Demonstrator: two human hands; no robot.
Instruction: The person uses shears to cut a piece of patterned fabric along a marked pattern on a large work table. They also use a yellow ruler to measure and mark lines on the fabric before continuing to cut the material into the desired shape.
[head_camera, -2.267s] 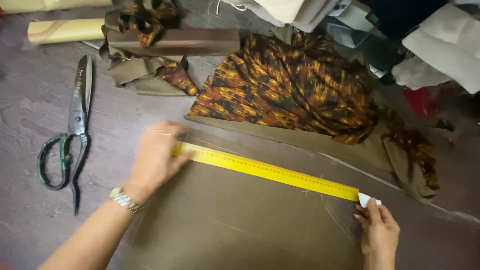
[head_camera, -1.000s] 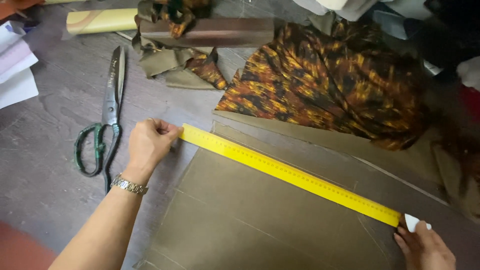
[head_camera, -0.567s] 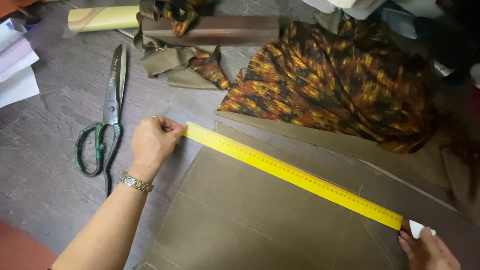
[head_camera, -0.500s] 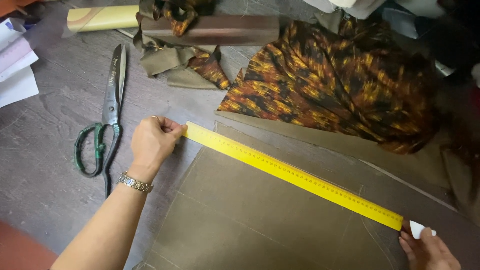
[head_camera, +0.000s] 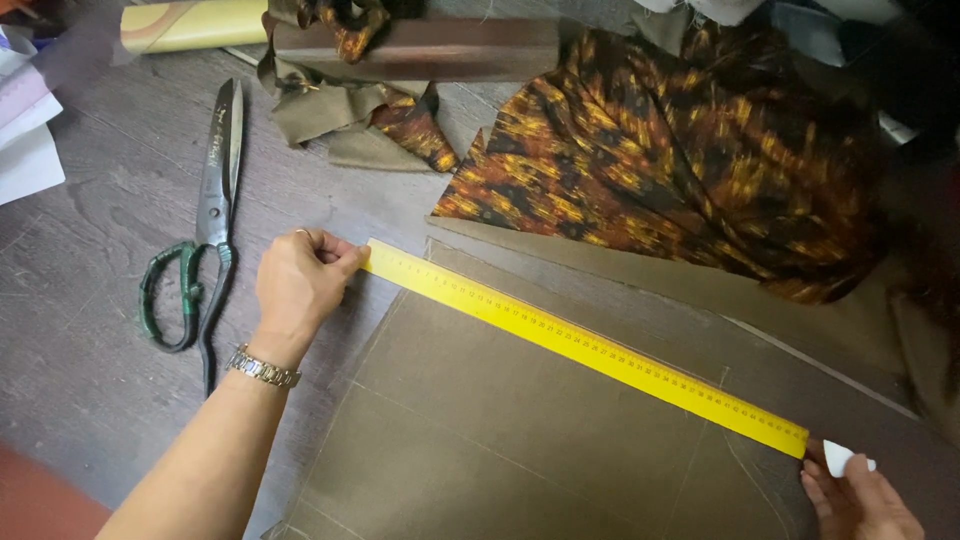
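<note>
From the head view, we are pinning one yellow ruler (head_camera: 585, 345) on the olive fabric (head_camera: 480, 440); its long axis is running diagonally from upper left to lower right between our hands. Our left hand (head_camera: 300, 285) is curling closed on its near end, our right hand (head_camera: 862, 498) is pinching one white chalk (head_camera: 840, 458) just beside its far end. One pair of scissors (head_camera: 205, 225) is lying on the bench (head_camera: 90, 330), left of the left hand.

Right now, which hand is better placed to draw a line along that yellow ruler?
The right hand: it holds white chalk at the yellow ruler's far end, on the brown fabric. The left hand is pinning the other end.
</note>
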